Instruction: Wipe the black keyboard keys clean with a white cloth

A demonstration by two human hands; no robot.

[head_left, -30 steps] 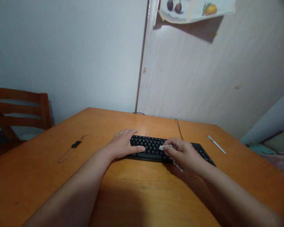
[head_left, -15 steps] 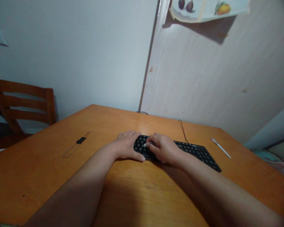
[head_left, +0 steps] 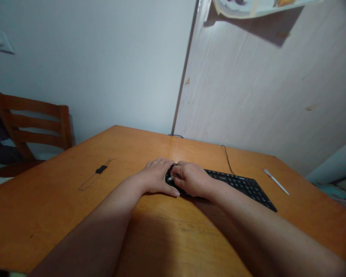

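A black keyboard (head_left: 245, 186) lies on the wooden table, its left part mostly covered by my hands. My left hand (head_left: 158, 177) rests spread at the keyboard's left end, thumb along the near edge and fingers by the far corner. Over the keys just to the right, my right hand (head_left: 192, 179) pinches what looks like a small white cotton swab (head_left: 170, 178). Its white tip is down at the keys, and the rest of it is hidden by the fingers.
On the left of the table (head_left: 158, 234) lies a wire tool with a black middle (head_left: 101, 169). A thin white stick with a reddish end (head_left: 276, 181) lies at the right. The keyboard's cable (head_left: 227, 157) runs towards the wall. A wooden chair (head_left: 37, 119) stands at the left.
My right hand has shifted slightly left over the keys, closer to my left hand, with the white tip. The whole view has moved a little; my left hand stays on the keyboard.
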